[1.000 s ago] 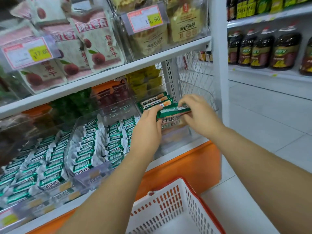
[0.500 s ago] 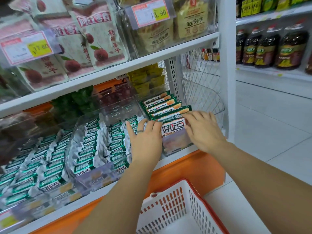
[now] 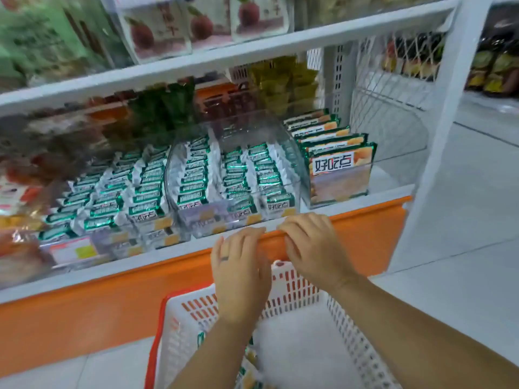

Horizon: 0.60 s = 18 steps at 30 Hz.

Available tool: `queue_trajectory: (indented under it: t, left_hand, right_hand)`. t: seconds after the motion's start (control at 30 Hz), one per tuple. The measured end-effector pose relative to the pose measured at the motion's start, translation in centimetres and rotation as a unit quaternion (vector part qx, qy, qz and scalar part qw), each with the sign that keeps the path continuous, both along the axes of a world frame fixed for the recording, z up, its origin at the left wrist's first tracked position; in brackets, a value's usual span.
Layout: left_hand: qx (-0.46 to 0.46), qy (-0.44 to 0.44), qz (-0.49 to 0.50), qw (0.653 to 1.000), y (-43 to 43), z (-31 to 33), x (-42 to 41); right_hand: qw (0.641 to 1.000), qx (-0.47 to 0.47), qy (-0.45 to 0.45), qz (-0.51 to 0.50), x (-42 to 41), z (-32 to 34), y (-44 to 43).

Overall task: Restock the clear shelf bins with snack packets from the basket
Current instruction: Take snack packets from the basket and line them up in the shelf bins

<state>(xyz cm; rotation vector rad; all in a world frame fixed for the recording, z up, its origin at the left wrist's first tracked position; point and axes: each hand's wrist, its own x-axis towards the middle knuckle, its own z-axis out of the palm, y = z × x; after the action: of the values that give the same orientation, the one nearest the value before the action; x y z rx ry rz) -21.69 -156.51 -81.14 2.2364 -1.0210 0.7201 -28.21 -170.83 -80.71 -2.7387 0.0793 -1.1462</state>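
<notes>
The white basket with a red rim (image 3: 348,357) stands on the floor below the shelf; a few green snack packets (image 3: 247,372) show at its bottom, partly hidden by my left forearm. On the lower shelf the rightmost clear bin (image 3: 339,186) holds a row of upright green and orange packets (image 3: 337,147). Bins to its left (image 3: 233,169) are full of small green and silver packets. My left hand (image 3: 241,273) and my right hand (image 3: 311,245) hover empty over the basket's far edge, in front of the orange shelf base, fingers loosely bent.
An orange kick panel (image 3: 112,304) runs under the white shelf edge. An upper shelf (image 3: 224,57) carries bagged dried fruit. A white upright post (image 3: 438,136) and wire mesh panel (image 3: 393,88) close the shelf's right end. Tiled floor (image 3: 463,220) lies to the right.
Both hands let go of the green packet placed in the rightmost bin and drew back and down to the basket's edge. The view tilted downward.
</notes>
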Motion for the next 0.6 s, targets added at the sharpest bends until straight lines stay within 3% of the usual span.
queue_trajectory:
  t: [0.1, 0.17, 0.27, 0.37, 0.5, 0.6]
  left_hand:
    - [0.031, 0.105, 0.064, 0.992, 5.9, -5.4, 0.1]
    - [0.106, 0.223, 0.109, 0.963, 8.7, -8.4, 0.5]
    - [0.229, 0.380, 0.151, 0.883, 11.0, -12.8, 1.5]
    - [0.240, 0.528, 0.144, 0.802, 12.2, -17.3, 1.9]
    - [0.265, 0.593, 0.127, 0.750, 12.6, -21.7, 0.9]
    - [0.333, 0.570, 0.128, 0.740, 12.3, -22.4, -0.2]
  right_hand:
    - [0.994, 0.054, 0.093, 0.010, 0.1, -5.4, 3.5]
    - [0.970, 0.117, 0.214, 0.014, 0.4, -8.7, 5.8]
    - [0.884, 0.240, 0.400, 0.012, 0.6, -12.7, 8.3]
    - [0.795, 0.327, 0.511, -0.005, 0.8, -16.2, 10.3]
    - [0.725, 0.380, 0.575, -0.009, 1.7, -20.2, 12.7]
    - [0.663, 0.459, 0.589, -0.043, 2.6, -22.4, 14.4]
